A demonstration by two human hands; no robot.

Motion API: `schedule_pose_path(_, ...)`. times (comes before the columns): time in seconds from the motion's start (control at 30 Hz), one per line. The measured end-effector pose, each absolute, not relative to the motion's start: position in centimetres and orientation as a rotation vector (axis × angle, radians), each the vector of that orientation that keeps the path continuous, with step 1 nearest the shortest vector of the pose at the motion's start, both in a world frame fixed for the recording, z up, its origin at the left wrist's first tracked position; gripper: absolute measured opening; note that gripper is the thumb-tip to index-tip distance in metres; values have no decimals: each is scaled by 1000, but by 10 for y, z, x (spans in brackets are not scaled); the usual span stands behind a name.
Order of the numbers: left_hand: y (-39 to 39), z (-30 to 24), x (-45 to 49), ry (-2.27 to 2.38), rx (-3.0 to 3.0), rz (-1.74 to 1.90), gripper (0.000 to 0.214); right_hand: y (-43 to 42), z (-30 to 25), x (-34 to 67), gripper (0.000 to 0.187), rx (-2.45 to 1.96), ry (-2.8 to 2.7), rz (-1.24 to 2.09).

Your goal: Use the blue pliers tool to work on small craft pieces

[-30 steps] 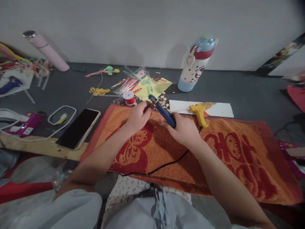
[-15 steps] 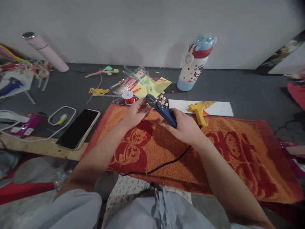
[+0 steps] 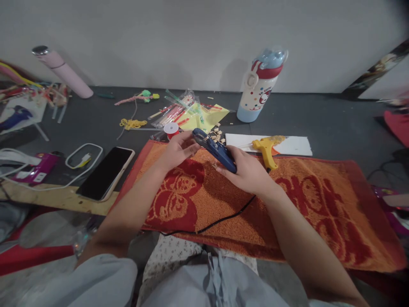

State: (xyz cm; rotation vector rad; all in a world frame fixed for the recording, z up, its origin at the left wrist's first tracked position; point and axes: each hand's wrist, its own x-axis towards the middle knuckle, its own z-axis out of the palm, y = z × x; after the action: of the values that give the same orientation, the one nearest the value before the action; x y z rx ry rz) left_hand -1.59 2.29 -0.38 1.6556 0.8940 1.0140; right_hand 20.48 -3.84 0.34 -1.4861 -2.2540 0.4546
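My right hand (image 3: 247, 169) is closed around the handles of dark blue pliers (image 3: 216, 150), held at a slant above the orange towel (image 3: 223, 213). Their metal head points up and to the left. At that head, my left hand (image 3: 179, 150) has its thumb and fingers drawn together; anything small between them is hidden. Behind the pliers lie several small wooden pieces (image 3: 217, 135). A spool of red thread (image 3: 171, 129) stands just beyond my left fingers. To the right of my right hand, a yellow glue gun (image 3: 267, 149) rests partly on a white board (image 3: 297, 146).
A cartoon bottle (image 3: 258, 91) stands at the back, and a pink flask (image 3: 65, 74) at back left. Yellow paper (image 3: 209, 116) lies among plastic-wrapped sticks. A phone (image 3: 107, 172) and white cable (image 3: 100, 149) are on the left. A black cord (image 3: 223, 219) crosses the towel.
The pliers and both hands have shifted slightly left and down. The right hand keeps its hold, and the left hand stays by the pliers' head.
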Motion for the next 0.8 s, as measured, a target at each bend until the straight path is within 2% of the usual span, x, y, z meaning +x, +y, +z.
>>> schedule_pose_path(0.3,13,-13,0,1193,1924,1310,37,-37,-3,199,54,-1564,-2106,401)
schedule_pose_path(0.8,10,-17,7,1222,1771,1228,26,-35,-14,196,55,-1611,-2067,221)
